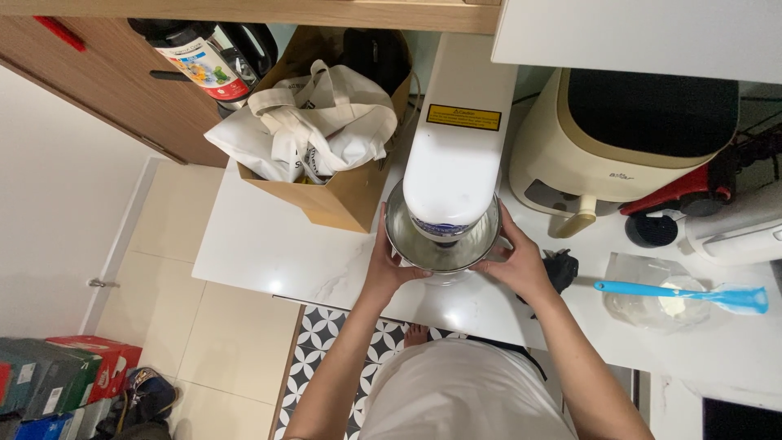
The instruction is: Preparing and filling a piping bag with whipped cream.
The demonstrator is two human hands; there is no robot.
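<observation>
A white stand mixer (456,138) stands on the white counter (269,244), its head lowered over a steel mixing bowl (407,244). My left hand (387,265) grips the bowl's left side. My right hand (515,261) clasps its right side. The bowl's inside is mostly hidden by the mixer head.
A cardboard box (346,195) with a white cloth bag (314,122) sits left of the mixer. A cream appliance with a black top (627,138) stands to the right. A blue spatula (684,293) rests over a small glass bowl (652,297). Below the counter edge lies a patterned floor (326,342).
</observation>
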